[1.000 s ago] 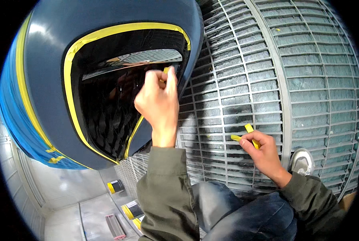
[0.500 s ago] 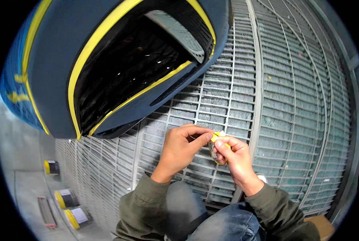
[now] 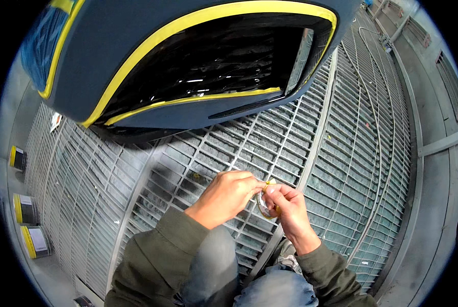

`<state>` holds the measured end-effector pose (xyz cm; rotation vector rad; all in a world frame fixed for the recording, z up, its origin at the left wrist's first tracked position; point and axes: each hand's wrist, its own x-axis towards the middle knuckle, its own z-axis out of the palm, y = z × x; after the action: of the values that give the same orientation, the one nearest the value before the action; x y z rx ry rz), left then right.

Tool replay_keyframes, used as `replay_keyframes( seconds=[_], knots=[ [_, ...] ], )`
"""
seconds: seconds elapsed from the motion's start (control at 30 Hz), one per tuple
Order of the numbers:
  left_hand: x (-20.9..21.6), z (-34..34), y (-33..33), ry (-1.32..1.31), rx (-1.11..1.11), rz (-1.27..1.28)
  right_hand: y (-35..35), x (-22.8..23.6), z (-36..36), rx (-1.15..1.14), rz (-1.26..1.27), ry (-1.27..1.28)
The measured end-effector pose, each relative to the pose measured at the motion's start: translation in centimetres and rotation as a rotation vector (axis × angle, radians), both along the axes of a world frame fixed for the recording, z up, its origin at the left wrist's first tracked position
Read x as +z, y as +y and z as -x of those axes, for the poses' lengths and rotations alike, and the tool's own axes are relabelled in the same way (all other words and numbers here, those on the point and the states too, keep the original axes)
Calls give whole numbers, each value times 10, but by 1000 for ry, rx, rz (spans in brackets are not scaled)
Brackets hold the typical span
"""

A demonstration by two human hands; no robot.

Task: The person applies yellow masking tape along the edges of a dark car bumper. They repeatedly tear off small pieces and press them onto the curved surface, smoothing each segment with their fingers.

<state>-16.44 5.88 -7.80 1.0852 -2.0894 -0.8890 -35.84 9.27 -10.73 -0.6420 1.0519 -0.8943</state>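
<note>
A small roll of yellow masking tape (image 3: 262,204) is between my hands, low over the floor grating. My right hand (image 3: 290,211) grips the roll with its fingers curled. Beside it, my left hand (image 3: 228,195) is closed, its fingertips pinching the tape where the two hands meet; the exact edge they hold is hidden. Ahead stands a dark blue-grey vehicle bumper (image 3: 93,61). Yellow tape strips (image 3: 117,77) border its opening, which is covered by shiny black sheeting (image 3: 213,64). Neither hand touches the bumper.
Metal grating (image 3: 229,138) forms the floor. A thin hose (image 3: 390,128) runs along it on the right, near a grey wall (image 3: 439,123). Several cans stand at the left, including one yellow-banded can (image 3: 36,241). Blue film (image 3: 45,45) covers the bumper's far left.
My view has turned, so the bumper spreads further across the top and the cans sit nearer the left rim. Both hands stay together at the tape roll.
</note>
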Motion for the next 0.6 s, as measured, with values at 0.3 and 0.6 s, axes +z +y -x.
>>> replay_keyframes(
  seconds=[0.3,0.6],
  knots=[
    [-13,-20,3,-143,-46,-113,11,-6,-11,185,213,392],
    [-24,-30,3,93,9,-265,-3,17,-21,240,90,426]
  ],
)
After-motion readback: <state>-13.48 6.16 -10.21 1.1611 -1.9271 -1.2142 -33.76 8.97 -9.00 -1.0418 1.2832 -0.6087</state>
